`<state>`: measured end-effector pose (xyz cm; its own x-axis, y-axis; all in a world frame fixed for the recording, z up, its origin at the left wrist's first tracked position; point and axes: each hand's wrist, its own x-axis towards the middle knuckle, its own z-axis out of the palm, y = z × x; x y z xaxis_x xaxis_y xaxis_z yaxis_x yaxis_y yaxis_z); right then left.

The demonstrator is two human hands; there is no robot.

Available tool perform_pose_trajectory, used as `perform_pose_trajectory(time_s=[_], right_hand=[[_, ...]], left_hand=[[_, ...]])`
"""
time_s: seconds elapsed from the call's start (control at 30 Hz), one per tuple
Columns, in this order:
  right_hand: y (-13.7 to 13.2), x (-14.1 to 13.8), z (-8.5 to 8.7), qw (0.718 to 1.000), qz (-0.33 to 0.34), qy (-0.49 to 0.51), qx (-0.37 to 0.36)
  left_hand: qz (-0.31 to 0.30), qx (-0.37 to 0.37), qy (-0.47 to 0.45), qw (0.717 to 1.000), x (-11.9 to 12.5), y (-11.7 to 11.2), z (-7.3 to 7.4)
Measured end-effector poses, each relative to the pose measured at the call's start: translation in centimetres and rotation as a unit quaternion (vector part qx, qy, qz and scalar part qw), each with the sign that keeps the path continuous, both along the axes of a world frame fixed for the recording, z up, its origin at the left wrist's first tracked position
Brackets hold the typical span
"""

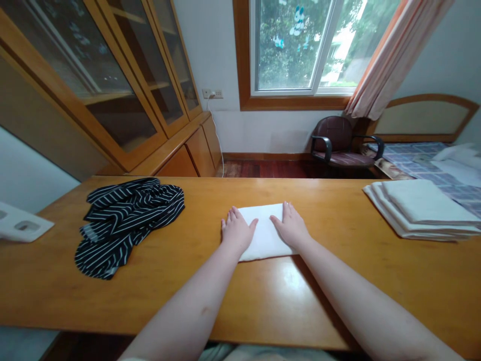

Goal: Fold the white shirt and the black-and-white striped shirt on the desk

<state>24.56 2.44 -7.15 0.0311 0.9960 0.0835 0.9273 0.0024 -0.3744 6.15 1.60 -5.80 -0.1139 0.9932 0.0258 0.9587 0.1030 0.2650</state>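
Note:
A white folded cloth (265,233) lies flat on the wooden table (210,195) in front of me. My left hand (237,231) rests on its left edge, fingers stretched forward and thumb pointing inward. On the right edge lies my right hand (291,226), also flat, with its thumb apart from the fingers. Both palms press on the cloth and neither grips it. The cloth's two side edges are partly hidden under my hands.
A crumpled black-and-white striped garment (130,215) lies at the table's left. Folded white cloths (423,208) are stacked at the right. A white plastic object (22,223) juts in at far left. Beyond stand a glass-door cabinet (158,133) and an office chair (338,140).

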Motion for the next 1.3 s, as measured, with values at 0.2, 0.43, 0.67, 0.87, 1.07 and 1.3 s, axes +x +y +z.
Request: perform_pose_trajectory(time_s=[0.2,0.43,0.67,0.87,1.07,1.3], right_hand=[[0.6,1.3,0.0,0.998,-0.008,0.046,0.041],[1.7,3.3,0.9,0.991,-0.026,0.112,0.064],[1.3,5.0,3.0,0.997,-0.014,0.068,-0.028],[1.0,4.7,2.7,0.987,0.135,0.087,0.016],[0.1,3.9,3.1,0.955,0.277,0.084,0.058],[-1.3,1.7,3.4,0.96,0.28,-0.009,0.014]], left_hand=[[0.023,0.01,0.062,0.998,-1.5,0.0,2.2],[-0.038,-0.006,-0.002,0.999,-2.7,1.4,1.6],[-0.098,-0.039,-0.136,0.985,-4.1,2.2,2.0],[-0.01,-0.036,0.036,0.999,-1.6,-2.2,5.2],[-0.125,-0.034,0.091,0.987,3.5,-6.6,3.4],[-0.207,0.025,0.088,0.974,1.8,-3.2,1.1]])
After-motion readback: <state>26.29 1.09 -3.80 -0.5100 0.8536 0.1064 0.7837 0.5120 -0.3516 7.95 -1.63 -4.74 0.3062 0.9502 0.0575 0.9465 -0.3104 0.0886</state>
